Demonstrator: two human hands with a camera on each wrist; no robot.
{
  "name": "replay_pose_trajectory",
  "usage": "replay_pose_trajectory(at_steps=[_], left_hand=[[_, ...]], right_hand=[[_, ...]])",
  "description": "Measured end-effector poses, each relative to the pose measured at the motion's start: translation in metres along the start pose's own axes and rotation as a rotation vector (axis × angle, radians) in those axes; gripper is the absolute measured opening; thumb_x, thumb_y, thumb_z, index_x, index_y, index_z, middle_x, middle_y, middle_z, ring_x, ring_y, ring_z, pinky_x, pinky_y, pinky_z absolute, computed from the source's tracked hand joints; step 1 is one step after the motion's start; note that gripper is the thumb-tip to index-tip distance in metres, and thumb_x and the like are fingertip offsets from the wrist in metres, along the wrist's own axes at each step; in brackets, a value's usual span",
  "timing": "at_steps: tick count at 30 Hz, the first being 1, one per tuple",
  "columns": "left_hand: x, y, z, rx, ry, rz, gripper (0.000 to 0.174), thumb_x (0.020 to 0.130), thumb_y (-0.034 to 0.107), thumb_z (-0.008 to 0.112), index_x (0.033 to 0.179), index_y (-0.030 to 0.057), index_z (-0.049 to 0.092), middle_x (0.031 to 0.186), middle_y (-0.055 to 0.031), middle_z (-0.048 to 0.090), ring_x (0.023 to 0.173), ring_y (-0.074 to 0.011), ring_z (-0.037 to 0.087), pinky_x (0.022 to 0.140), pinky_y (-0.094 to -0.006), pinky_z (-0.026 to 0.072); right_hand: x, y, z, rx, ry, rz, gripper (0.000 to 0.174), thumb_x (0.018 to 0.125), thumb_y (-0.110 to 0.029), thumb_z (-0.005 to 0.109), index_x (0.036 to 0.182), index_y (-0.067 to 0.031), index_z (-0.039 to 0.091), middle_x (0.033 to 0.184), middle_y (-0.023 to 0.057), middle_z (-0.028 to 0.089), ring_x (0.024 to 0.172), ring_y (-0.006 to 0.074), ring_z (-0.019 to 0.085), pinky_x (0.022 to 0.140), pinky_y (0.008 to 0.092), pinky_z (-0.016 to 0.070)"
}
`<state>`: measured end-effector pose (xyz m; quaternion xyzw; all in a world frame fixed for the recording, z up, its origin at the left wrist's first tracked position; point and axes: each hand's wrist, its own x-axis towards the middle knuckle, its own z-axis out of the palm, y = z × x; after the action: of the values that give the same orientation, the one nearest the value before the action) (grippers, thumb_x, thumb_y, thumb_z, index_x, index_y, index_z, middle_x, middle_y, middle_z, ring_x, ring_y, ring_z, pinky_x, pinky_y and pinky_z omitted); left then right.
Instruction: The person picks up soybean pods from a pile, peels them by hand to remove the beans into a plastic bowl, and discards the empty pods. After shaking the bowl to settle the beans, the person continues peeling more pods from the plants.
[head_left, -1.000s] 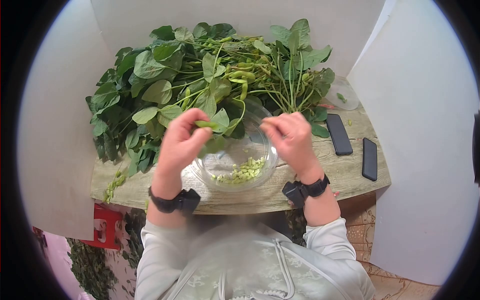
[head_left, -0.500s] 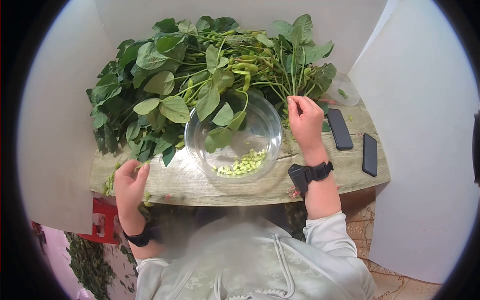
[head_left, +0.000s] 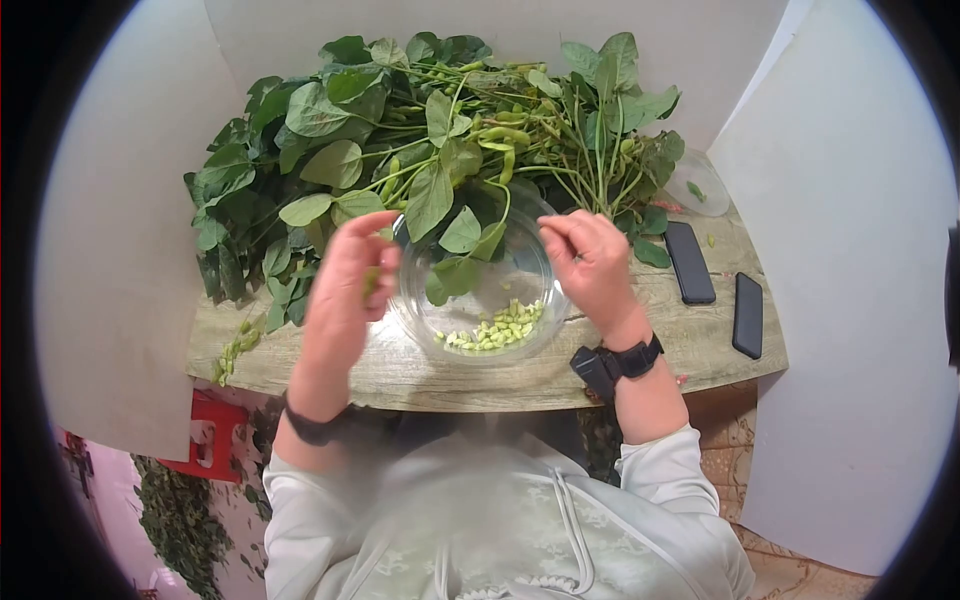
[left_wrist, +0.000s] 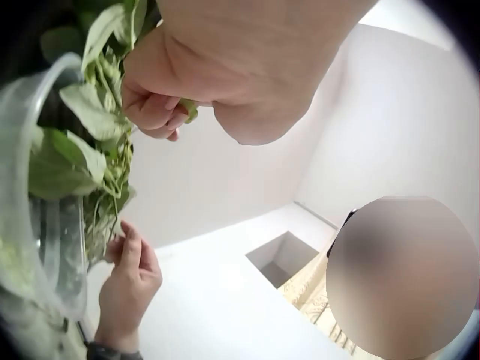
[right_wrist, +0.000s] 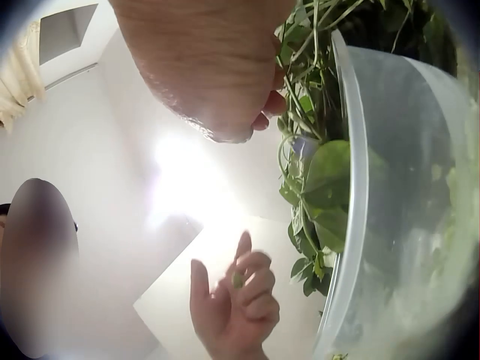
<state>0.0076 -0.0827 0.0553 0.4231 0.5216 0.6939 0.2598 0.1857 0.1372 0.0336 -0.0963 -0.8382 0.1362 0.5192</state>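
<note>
Your left hand (head_left: 345, 290) is over the left side of the clear bowl (head_left: 408, 325), its fingers curled round a small green pod (right_wrist: 237, 280); the right wrist view shows the forefinger pointing up and the pod held against the other fingers. Your right hand (head_left: 592, 265) is near the bowl's right side, fingers bent in and thumb close to the forefinger; you cannot tell from these views whether it pinches anything. The two hands are apart.

The shelled beans (head_left: 500, 328) lie inside the bowl, gathered toward the side nearest you. Behind it, a heap of leafy bean plants (head_left: 400, 150) spreads across the table (head_left: 640, 345), with a few leaves (head_left: 455, 275) hanging over the bowl. More pods (head_left: 237, 352) lie near the table's left edge.

To the right of your right hand are a phone (head_left: 690, 262) and a black slab (head_left: 747, 315), side by side but apart. Beyond them, a clear dish (head_left: 710, 202) bears a bit of green (head_left: 695, 190). A red stool (head_left: 222, 435) stands below the table's left end.
</note>
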Motion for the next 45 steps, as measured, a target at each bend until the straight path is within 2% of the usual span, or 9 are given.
replay_pose_trajectory(at_steps=[4,6,12,14,20,23,36,41,45], left_hand=[[0.027,0.0,0.048,0.059,-0.316,-0.07,0.054,0.107,0.043,0.03,0.15,0.0087,0.031,0.115,-0.0059,0.051,0.06,-0.0046,0.037,0.054,-0.0189,0.0296],[0.04,0.002,0.062,0.085,-0.404,-0.102,0.063,0.105,0.052,0.033,0.149,0.0062,0.029,0.115,-0.0047,0.051,0.071,-0.0075,0.043,0.061,-0.0207,0.0391],[0.052,-0.016,0.073,-0.015,-0.449,-0.193,0.068,0.102,0.061,0.03,0.15,0.0125,0.031,0.123,-0.0046,0.048,0.092,-0.0079,0.054,0.059,-0.0172,0.0357],[0.053,-0.022,0.071,0.018,-0.456,-0.183,0.069,0.102,0.062,0.03,0.151,0.0138,0.029,0.123,-0.0045,0.047,0.089,-0.0076,0.054,0.058,-0.0174,0.0352],[0.061,-0.033,0.055,-0.112,-0.383,-0.22,0.051,0.106,0.043,0.038,0.13,0.0006,0.052,0.108,-0.006,0.059,0.079,-0.008,0.057,0.054,-0.0191,0.0401],[0.06,-0.021,0.056,-0.01,-0.354,-0.289,0.026,0.102,0.022,0.054,0.11,-0.0011,0.065,0.078,0.002,0.063,0.063,-0.0032,0.052,0.053,-0.0195,0.0425],[0.063,-0.032,0.047,0.092,-0.426,-0.226,0.016,0.093,0.01,0.069,0.101,-0.0023,0.065,0.08,0.0032,0.061,0.065,-0.0018,0.05,0.055,-0.0183,0.0394],[0.063,-0.031,0.048,0.342,-0.395,-0.102,0.017,0.091,0.012,0.069,0.099,-0.0024,0.065,0.079,0.0033,0.062,0.069,-0.002,0.052,0.058,-0.0204,0.0437],[0.065,-0.04,0.048,0.187,-0.378,-0.093,0.015,0.092,0.013,0.067,0.094,-0.0006,0.063,0.074,0.0056,0.057,0.064,-0.0017,0.046,0.054,-0.0208,0.0391]], right_hand=[[-0.003,-0.014,0.002,0.122,-0.141,-0.097,0.016,0.079,-0.01,0.076,0.093,-0.0058,0.068,0.073,0.0062,0.064,0.06,0.0253,0.057,0.057,0.035,0.0427],[-0.004,-0.024,0.001,0.281,-0.172,-0.062,0.018,0.08,-0.013,0.077,0.093,-0.0053,0.068,0.073,0.0068,0.063,0.062,0.0248,0.059,0.057,0.0352,0.044],[-0.007,-0.028,0.005,0.382,-0.211,0.042,0.021,0.079,-0.012,0.078,0.095,-0.0027,0.068,0.075,0.0081,0.064,0.064,0.0243,0.06,0.059,0.0356,0.0479],[-0.008,-0.027,0.008,0.409,-0.208,-0.028,0.017,0.08,-0.007,0.077,0.094,-0.0021,0.068,0.077,0.0094,0.064,0.064,0.0234,0.06,0.058,0.0342,0.0478],[-0.002,-0.032,0.0,0.512,-0.164,0.15,0.01,0.084,0.001,0.072,0.093,-0.0013,0.068,0.078,0.008,0.065,0.065,0.0165,0.06,0.058,0.028,0.0466],[-0.003,-0.024,0.002,0.504,-0.006,0.219,0.009,0.086,-0.001,0.071,0.093,-0.001,0.068,0.078,0.0058,0.064,0.065,0.0126,0.057,0.058,0.0266,0.0449],[-0.002,-0.02,-0.004,0.444,-0.108,0.156,0.009,0.085,-0.002,0.068,0.092,0.0014,0.064,0.078,0.0052,0.061,0.063,0.0113,0.054,0.056,0.0254,0.043],[-0.002,-0.015,0.001,0.359,-0.217,0.03,0.015,0.083,-0.001,0.072,0.096,-0.0005,0.067,0.079,0.0095,0.063,0.064,0.0219,0.059,0.058,0.0307,0.0474],[-0.001,-0.015,0.0,0.288,-0.151,-0.049,0.018,0.081,-0.001,0.074,0.097,-0.0014,0.068,0.08,0.0107,0.064,0.067,0.0272,0.061,0.059,0.0342,0.0489]])
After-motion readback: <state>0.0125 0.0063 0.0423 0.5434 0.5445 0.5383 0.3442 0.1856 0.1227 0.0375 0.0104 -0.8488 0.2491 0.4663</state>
